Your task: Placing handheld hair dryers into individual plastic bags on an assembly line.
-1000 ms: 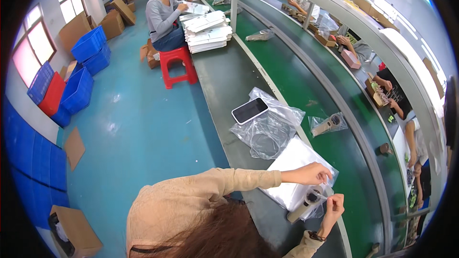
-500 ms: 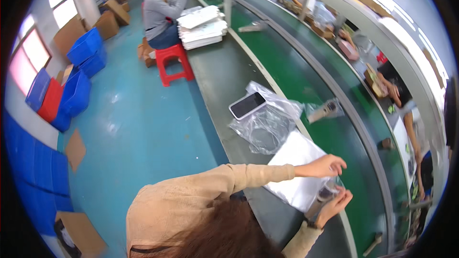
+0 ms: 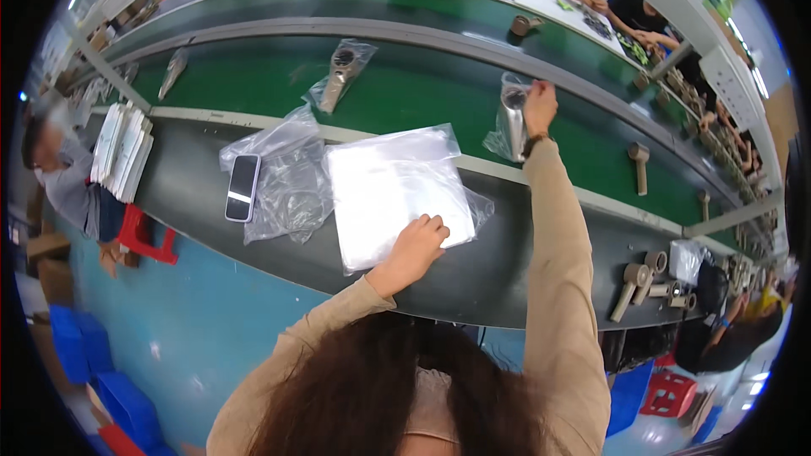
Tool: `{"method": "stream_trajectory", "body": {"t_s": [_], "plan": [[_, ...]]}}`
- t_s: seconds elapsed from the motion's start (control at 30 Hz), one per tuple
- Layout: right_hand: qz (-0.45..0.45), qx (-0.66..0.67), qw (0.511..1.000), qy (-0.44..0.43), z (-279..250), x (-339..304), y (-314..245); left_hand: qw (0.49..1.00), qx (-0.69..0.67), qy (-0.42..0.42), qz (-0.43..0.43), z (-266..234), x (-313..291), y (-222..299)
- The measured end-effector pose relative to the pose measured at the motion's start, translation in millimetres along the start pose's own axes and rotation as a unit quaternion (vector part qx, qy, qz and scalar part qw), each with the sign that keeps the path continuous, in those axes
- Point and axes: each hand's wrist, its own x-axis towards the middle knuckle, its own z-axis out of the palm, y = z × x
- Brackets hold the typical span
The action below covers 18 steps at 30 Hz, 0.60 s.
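My right hand (image 3: 539, 106) reaches out over the green conveyor belt (image 3: 422, 89) and grips the top of a clear plastic bag (image 3: 510, 122) with a grey-brown handheld device inside. My left hand (image 3: 416, 245) rests with curled fingers on the near corner of a stack of clear plastic bags (image 3: 393, 190) lying on the dark worktop (image 3: 507, 270).
A phone (image 3: 242, 187) lies on crumpled plastic bags left of the stack. Another bagged device (image 3: 338, 76) rides the belt farther left. Unbagged devices (image 3: 638, 280) lie at the right of the worktop. A seated person (image 3: 72, 181) works at the left; other people's hands show across the belt.
The view has swung round. My right hand has carried the bagged device from above the stack out onto the green belt; my left hand has dropped onto the stack.
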Motion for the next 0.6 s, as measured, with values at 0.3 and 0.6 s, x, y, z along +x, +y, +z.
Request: {"method": "stream_trajectory", "body": {"t_s": [0.3, 0.6], "plan": [[-0.033, 0.169, 0.985, -0.035, 37.0, 16.0, 46.8, 0.998, -0.047, 0.028, -0.042, 3.6, 4.0, -6.7], [-0.049, 0.176, 0.964, -0.192, -83.6, -3.2, 27.7, 0.958, -0.213, 0.104, -0.162, -19.1, 13.5, -12.3]]}}
